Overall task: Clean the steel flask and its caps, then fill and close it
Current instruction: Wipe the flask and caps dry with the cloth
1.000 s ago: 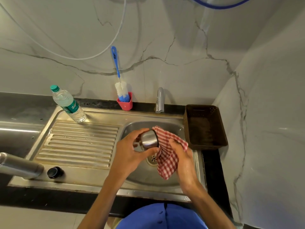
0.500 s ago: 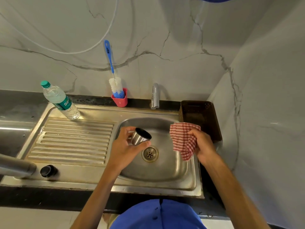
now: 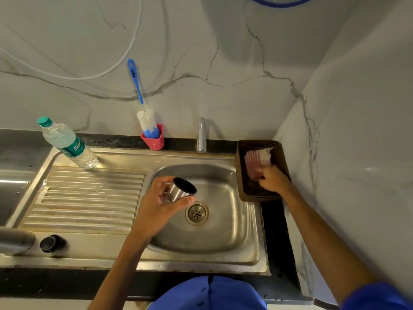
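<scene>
Steel cap [image 3: 181,191] pinched in left hand [image 3: 156,206], frame centre; right hand [image 3: 271,181] dropping checked cloth [image 3: 257,162] in brown basket [image 3: 242,175], grip unclear. Drying done; next: fill flask [image 3: 15,240], lower left.

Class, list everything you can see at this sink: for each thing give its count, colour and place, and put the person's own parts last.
steel cap: 1, silver, black inside, held over the basin
checked cloth: 1, red and white, in the basket
basket: 1, dark brown, right of the sink
sink: 1, steel
steel flask: 1, silver, lying at the left edge
black cap: 1, beside the flask
water bottle: 1, clear, green cap, drainboard
bottle brush: 1, blue and white, in red holder
tap: 1, chrome
left hand: grips the steel cap
right hand: on the cloth
</scene>
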### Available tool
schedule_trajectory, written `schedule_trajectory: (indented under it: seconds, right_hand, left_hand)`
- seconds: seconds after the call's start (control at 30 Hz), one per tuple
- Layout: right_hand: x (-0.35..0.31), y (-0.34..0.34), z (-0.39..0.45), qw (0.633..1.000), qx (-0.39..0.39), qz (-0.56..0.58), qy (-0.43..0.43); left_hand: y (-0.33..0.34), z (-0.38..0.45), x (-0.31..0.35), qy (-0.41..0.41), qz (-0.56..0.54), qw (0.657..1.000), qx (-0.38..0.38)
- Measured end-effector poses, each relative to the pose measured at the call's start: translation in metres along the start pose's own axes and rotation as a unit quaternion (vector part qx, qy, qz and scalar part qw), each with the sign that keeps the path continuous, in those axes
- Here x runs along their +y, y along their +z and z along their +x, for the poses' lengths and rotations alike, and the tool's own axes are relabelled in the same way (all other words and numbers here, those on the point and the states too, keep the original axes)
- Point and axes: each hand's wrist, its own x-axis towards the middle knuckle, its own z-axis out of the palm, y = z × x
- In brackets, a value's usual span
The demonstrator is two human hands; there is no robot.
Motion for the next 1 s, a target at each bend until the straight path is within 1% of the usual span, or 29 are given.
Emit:
schedule_trajectory:
  seconds: [0.03, 0.07, 0.1, 0.17, 0.23, 0.27, 0.37, 0.43, 0.47, 0.53, 0.6, 0.67, 0.73, 0.83, 0.93, 1.0]
  right_hand:
    - [0.000, 0.006, -0.003, 0.999, -0.034, -0.001, 0.020]
    - [0.000, 0.009, -0.007, 0.999, -0.025, 0.011, 0.036]
    - [-0.003, 0.011, -0.012, 0.998, 0.005, 0.026, 0.049]
    - [-0.013, 0.008, -0.024, 0.994, 0.090, 0.043, 0.047]
    - [-0.025, 0.007, -0.035, 0.986, 0.156, 0.060, 0.016]
    - [-0.032, 0.006, -0.041, 0.982, 0.171, 0.080, -0.004]
    - [-0.064, 0.002, -0.059, 0.966, 0.195, 0.146, -0.087]
    - [-0.095, 0.003, -0.072, 0.955, 0.197, 0.175, -0.136]
    - [-0.110, 0.004, -0.078, 0.951, 0.188, 0.193, -0.154]
    - [-0.143, 0.010, -0.088, 0.949, 0.123, 0.229, -0.180]
    - [-0.180, 0.017, -0.100, 0.949, 0.008, 0.249, -0.193]
    - [-0.220, 0.025, -0.116, 0.931, -0.107, 0.282, -0.208]
    - [-0.259, 0.036, -0.133, 0.907, -0.173, 0.312, -0.223]
    - [-0.317, 0.055, -0.153, 0.898, -0.198, 0.303, -0.251]
    - [-0.364, 0.073, -0.167, 0.896, -0.191, 0.285, -0.283]
    - [-0.395, 0.087, -0.175, 0.901, -0.181, 0.278, -0.280]
  left_hand:
    - [-0.005, -0.001, -0.001, -0.005, 0.003, 1.000, 0.004]
    - [-0.009, -0.002, -0.002, -0.010, 0.004, 1.000, 0.013]
    - [-0.013, -0.003, -0.005, -0.014, 0.005, 1.000, 0.025]
    - [-0.021, -0.005, -0.014, -0.023, -0.001, 0.999, 0.046]
    - [-0.027, -0.008, -0.022, -0.037, -0.008, 0.998, 0.058]
    - [-0.030, -0.009, -0.025, -0.042, -0.010, 0.997, 0.057]
    - [-0.037, -0.018, -0.034, -0.042, -0.019, 0.997, 0.054]
    - [-0.044, -0.028, -0.040, -0.033, -0.032, 0.997, 0.059]
    - [-0.046, -0.032, -0.043, -0.027, -0.037, 0.997, 0.064]
    - [-0.055, -0.044, -0.049, -0.028, -0.046, 0.995, 0.089]
    - [-0.067, -0.056, -0.058, -0.041, -0.034, 0.991, 0.122]
    - [-0.083, -0.070, -0.069, -0.042, -0.010, 0.989, 0.144]
    - [-0.098, -0.085, -0.080, -0.029, 0.021, 0.989, 0.145]
    - [-0.123, -0.106, -0.099, -0.009, 0.071, 0.986, 0.151]
    - [-0.146, -0.124, -0.114, -0.007, 0.084, 0.981, 0.177]
    - [-0.166, -0.136, -0.126, -0.005, 0.089, 0.978, 0.189]
